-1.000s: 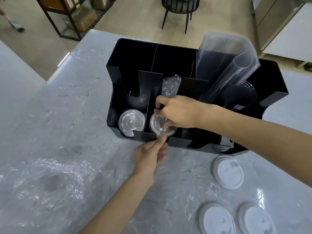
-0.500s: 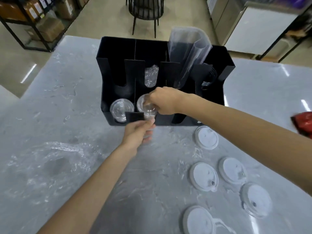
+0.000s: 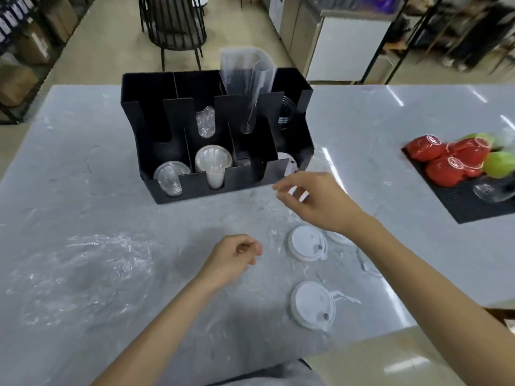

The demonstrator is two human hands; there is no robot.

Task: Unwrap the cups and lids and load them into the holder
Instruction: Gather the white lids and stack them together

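Observation:
The black holder (image 3: 245,174) stands on the grey counter. Clear lids fill two of its front slots: one stack at the left (image 3: 169,178) and one in the middle (image 3: 213,160). A clear plastic sleeve (image 3: 248,79) sticks up from a back compartment. White lids lie loose on the counter, one near my right wrist (image 3: 306,243) and one closer to me (image 3: 312,304). My right hand (image 3: 315,200) hovers in front of the holder's right corner, fingers apart and empty. My left hand (image 3: 232,257) is loosely curled above the counter and holds nothing.
Crumpled clear wrap (image 3: 92,263) lies on the counter at the left. A black mat (image 3: 462,199) at the right edge carries red and green wrapped items (image 3: 451,160). A black chair (image 3: 174,26) stands beyond the counter.
Both hands have pulled back from the holder's middle front slot, leaving the clear lids in it. The camera has drawn back and shows more of the counter.

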